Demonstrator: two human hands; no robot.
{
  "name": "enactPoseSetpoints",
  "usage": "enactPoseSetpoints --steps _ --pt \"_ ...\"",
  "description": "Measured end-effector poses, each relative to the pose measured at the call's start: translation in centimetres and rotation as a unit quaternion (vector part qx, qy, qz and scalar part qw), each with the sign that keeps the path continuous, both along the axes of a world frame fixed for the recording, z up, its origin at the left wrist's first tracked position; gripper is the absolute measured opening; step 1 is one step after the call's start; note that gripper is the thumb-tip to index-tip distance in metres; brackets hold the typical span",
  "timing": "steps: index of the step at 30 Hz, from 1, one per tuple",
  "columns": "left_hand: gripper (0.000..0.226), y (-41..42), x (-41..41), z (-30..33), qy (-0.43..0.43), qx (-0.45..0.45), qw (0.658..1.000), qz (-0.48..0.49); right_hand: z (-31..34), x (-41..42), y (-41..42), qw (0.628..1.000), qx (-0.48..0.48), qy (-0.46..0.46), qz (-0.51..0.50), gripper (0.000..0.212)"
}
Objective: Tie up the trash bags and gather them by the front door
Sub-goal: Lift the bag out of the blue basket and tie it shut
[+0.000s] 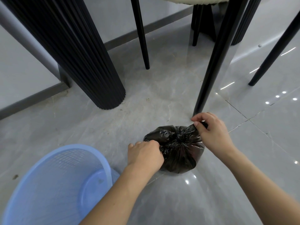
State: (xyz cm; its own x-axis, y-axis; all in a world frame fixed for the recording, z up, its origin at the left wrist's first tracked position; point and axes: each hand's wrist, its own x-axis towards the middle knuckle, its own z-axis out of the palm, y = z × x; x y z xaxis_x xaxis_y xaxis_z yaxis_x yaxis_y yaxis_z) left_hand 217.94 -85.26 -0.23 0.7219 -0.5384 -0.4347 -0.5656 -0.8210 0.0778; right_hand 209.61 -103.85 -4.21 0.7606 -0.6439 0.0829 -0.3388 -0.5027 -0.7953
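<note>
Head view: black trash bag (pixel 178 151) mid-knot on floor (pixel 146 103), left hand (pixel 144 155) at 7 o'clock and right hand (pixel 211 130) at 2 o'clock gripping its ends; carrying to door pending.

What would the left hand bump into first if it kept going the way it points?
Almost certainly the black trash bag: the left hand already grips its plastic, pointing toward the knot. Past that comes the right hand.

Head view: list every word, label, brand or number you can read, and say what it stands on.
None can be read anywhere in this view.
Black trash bag, gripped by the left hand and pinched by the right hand: plain plastic, no print.
Blue basket: plain mesh, no label showing.
Chair legs and fluted column: no markings.
</note>
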Motion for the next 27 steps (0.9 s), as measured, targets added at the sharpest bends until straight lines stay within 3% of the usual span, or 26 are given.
enactPoseSetpoints --steps 5,8,12,15,16,18,21,27 --pt "0.013 -0.2 0.3 0.8 0.052 0.006 0.998 0.033 -0.1 0.1 0.0 0.999 0.011 0.035 0.018 0.016" --pt "0.028 -0.1 0.6 1.3 0.082 -0.082 0.987 0.111 0.0 0.0 -0.2 0.997 0.036 0.060 0.040 0.019" --pt "0.045 0.2 0.7 0.8 -0.004 -0.208 0.972 0.113 0.3 0.0 -0.2 0.988 0.056 0.082 0.116 0.020" --pt "0.053 0.1 0.5 -0.5 0.022 -0.164 0.985 0.051 0.3 -0.2 0.0 0.965 -0.005 0.173 0.198 0.039" --pt "0.049 0.1 0.5 -1.0 0.030 -0.129 0.991 0.026 0.1 -0.2 0.1 0.951 -0.049 0.211 0.221 0.048" --pt "0.029 0.0 0.6 -1.9 0.031 -0.102 0.994 0.003 -0.4 0.0 0.3 0.929 -0.140 0.244 0.240 0.042" --pt "0.021 -0.4 1.2 -2.0 0.066 -0.170 0.980 0.076 -0.2 1.0 0.4 0.939 -0.176 0.193 0.225 0.021" --pt "0.020 -0.8 3.1 0.6 0.065 -0.294 0.939 0.163 3.0 2.9 1.1 0.982 -0.082 0.097 0.138 0.016"
